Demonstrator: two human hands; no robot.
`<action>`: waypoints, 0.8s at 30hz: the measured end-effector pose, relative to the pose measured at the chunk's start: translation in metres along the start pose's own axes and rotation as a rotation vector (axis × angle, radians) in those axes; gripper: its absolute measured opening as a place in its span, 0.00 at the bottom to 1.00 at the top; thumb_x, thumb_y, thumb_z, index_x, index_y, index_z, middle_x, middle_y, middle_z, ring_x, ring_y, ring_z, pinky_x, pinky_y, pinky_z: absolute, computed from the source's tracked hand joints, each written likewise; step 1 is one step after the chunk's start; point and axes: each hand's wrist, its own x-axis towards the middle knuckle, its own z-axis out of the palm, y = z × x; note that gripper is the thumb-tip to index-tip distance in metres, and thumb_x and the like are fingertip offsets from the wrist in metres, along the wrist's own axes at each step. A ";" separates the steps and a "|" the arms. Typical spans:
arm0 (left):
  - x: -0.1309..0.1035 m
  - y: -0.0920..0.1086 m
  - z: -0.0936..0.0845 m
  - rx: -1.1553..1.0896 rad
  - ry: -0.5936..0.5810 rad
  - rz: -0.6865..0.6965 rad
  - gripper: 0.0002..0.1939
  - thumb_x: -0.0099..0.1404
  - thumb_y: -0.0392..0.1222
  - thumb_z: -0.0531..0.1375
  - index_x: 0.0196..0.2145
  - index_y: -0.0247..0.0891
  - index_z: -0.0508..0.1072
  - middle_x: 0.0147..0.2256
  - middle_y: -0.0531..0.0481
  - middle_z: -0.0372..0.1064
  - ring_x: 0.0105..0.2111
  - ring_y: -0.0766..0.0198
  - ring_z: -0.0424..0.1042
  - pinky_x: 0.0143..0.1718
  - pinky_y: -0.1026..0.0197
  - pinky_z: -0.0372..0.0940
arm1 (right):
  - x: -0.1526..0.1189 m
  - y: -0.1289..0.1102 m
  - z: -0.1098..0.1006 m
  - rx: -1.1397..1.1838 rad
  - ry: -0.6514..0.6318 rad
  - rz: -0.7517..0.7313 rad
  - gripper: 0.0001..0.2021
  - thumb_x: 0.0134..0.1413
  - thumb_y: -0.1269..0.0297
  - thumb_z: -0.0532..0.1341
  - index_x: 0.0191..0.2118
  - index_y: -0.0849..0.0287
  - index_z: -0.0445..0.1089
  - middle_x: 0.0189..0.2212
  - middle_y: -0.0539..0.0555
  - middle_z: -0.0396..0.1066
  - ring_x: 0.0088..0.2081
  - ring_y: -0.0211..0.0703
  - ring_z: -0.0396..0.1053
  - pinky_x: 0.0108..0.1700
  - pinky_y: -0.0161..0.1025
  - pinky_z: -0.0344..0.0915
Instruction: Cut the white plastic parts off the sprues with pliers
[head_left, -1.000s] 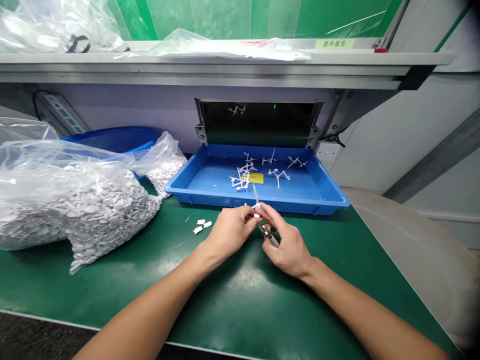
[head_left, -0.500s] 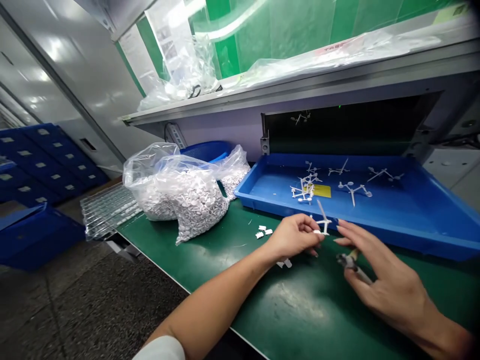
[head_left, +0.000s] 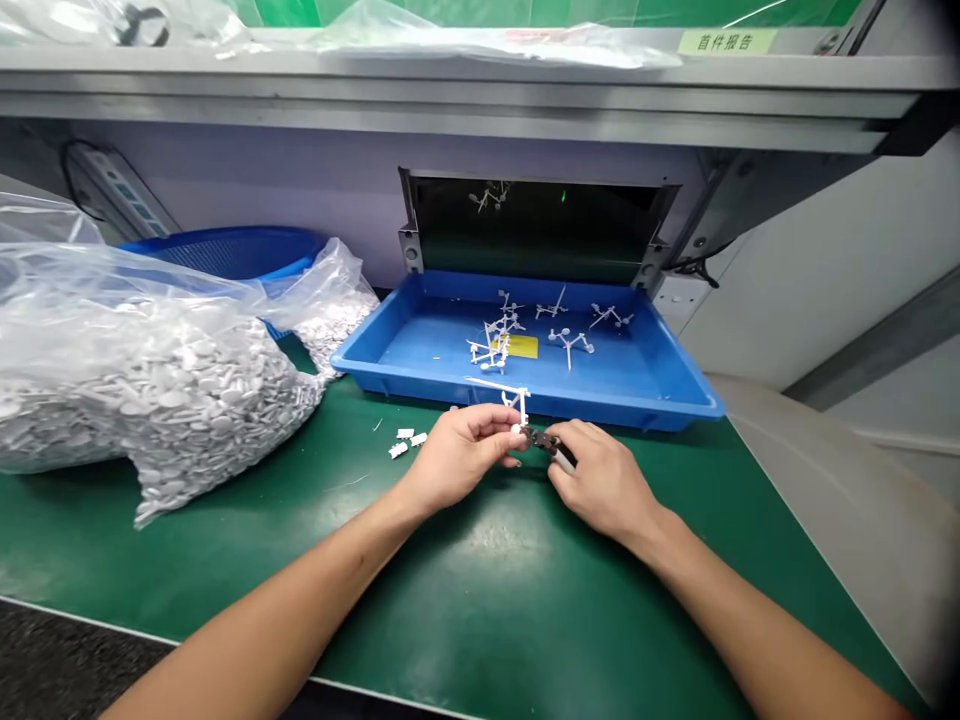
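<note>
While the left hand [head_left: 454,455] pinches the white branched piece [head_left: 523,405] at frame centre: right hand [head_left: 607,480], curled round pliers [head_left: 564,458], tips close beside it; advisable, steady pinch, fingertips clear of metal.

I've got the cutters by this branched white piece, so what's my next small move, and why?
Probably a gentle squeeze of the cutters in your right hand. Their tips look to be right at the branched white piece, beside where your left hand pinches it; the exact contact is too small to tell.
</note>
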 end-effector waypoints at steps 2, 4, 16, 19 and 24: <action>-0.002 -0.001 0.003 0.063 -0.001 0.023 0.11 0.59 0.41 0.65 0.40 0.35 0.77 0.36 0.50 0.76 0.35 0.63 0.75 0.36 0.62 0.74 | -0.001 0.000 0.001 -0.019 0.002 -0.015 0.11 0.51 0.72 0.57 0.41 0.55 0.68 0.36 0.50 0.70 0.39 0.45 0.65 0.41 0.39 0.60; -0.003 -0.001 0.004 0.108 0.012 0.036 0.11 0.60 0.42 0.64 0.40 0.36 0.78 0.37 0.50 0.76 0.34 0.63 0.74 0.36 0.62 0.73 | -0.001 0.000 0.002 -0.028 0.006 -0.027 0.11 0.51 0.72 0.57 0.41 0.55 0.68 0.36 0.51 0.70 0.39 0.45 0.65 0.41 0.40 0.59; -0.005 0.001 0.003 0.258 0.017 0.091 0.11 0.63 0.42 0.61 0.42 0.37 0.78 0.38 0.49 0.77 0.33 0.64 0.75 0.37 0.64 0.72 | 0.000 0.000 -0.001 -0.067 0.030 -0.062 0.11 0.51 0.73 0.56 0.41 0.56 0.68 0.36 0.53 0.70 0.39 0.47 0.65 0.42 0.41 0.59; -0.006 0.002 0.001 0.349 -0.006 0.113 0.11 0.64 0.42 0.60 0.42 0.39 0.79 0.37 0.51 0.77 0.32 0.65 0.75 0.37 0.65 0.71 | -0.001 0.000 -0.002 -0.122 0.018 -0.071 0.10 0.52 0.72 0.56 0.41 0.56 0.68 0.36 0.53 0.70 0.38 0.46 0.64 0.41 0.41 0.59; -0.004 -0.003 -0.001 0.374 -0.012 0.136 0.11 0.65 0.42 0.60 0.42 0.38 0.78 0.36 0.51 0.77 0.31 0.65 0.75 0.37 0.65 0.71 | -0.001 -0.001 -0.004 -0.160 -0.020 -0.046 0.08 0.54 0.71 0.56 0.39 0.56 0.69 0.33 0.52 0.70 0.36 0.45 0.66 0.38 0.38 0.58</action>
